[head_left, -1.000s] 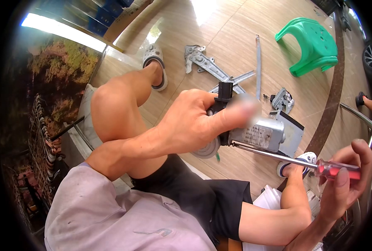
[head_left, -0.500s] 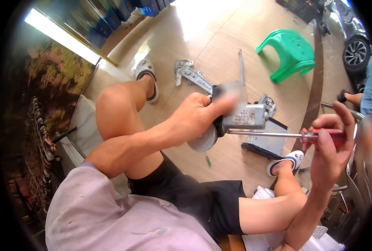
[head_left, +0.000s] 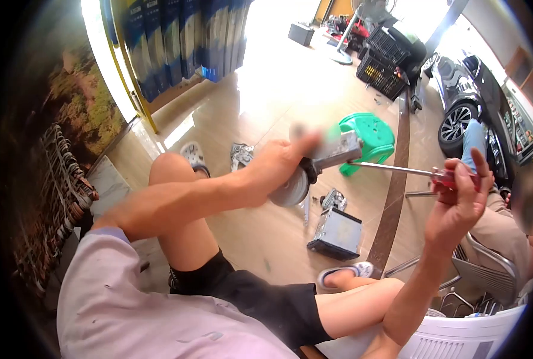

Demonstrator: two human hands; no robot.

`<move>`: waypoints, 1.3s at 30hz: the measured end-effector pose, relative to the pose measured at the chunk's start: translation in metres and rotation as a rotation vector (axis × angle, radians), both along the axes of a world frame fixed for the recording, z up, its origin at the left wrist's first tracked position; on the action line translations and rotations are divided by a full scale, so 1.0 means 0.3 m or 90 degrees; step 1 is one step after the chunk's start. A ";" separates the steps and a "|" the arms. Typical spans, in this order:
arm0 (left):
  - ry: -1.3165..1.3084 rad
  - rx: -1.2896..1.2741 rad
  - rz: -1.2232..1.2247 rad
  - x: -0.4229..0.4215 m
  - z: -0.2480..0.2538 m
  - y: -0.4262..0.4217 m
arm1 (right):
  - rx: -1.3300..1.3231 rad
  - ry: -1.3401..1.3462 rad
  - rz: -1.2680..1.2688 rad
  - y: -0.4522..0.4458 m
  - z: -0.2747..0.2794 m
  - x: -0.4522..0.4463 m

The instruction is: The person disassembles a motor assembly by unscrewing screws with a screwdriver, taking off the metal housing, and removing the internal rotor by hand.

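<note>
My left hand (head_left: 275, 164) grips a small electric motor, a silver metal body (head_left: 344, 148) with a round grey disc-shaped housing (head_left: 291, 189) below the wrist. Part of the motor is hidden by the fingers and blurred. In my right hand (head_left: 455, 206) is a screwdriver (head_left: 398, 170), its red handle between thumb and fingers. The shaft points left, and its tip is at the lower side of the motor's silver body; contact cannot be made out. Beyond the hands, metal mechanism parts (head_left: 241, 157) lie on the tiled floor.
A metal box-shaped unit (head_left: 341, 233) lies near my foot, beside another metal part (head_left: 335, 198). Further off are a green stool (head_left: 374, 140), black crates (head_left: 383, 75), a fan (head_left: 350, 36) and a car (head_left: 458, 96). A person (head_left: 497, 233) sits at right, near a white basket (head_left: 464, 335).
The view has swung up and right, bringing in crates, fan and more of the car. The motor has tilted, and the screwdriver tip has shifted from beside its dark joint towards the silver body's outer end.
</note>
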State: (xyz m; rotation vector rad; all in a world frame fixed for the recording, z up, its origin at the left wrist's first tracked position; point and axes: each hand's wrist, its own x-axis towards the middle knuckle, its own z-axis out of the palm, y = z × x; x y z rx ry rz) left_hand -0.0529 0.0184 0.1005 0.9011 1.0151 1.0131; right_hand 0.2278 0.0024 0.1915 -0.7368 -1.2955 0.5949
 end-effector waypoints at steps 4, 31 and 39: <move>0.052 0.113 0.013 0.003 0.090 0.051 | 0.071 0.049 -0.018 -0.013 0.065 0.034; -0.025 0.049 0.017 0.279 -0.171 0.309 | -0.257 -0.178 0.071 0.251 -0.398 -0.106; -0.043 0.091 0.052 0.269 -0.185 0.284 | -0.255 -0.248 0.051 0.216 -0.398 -0.118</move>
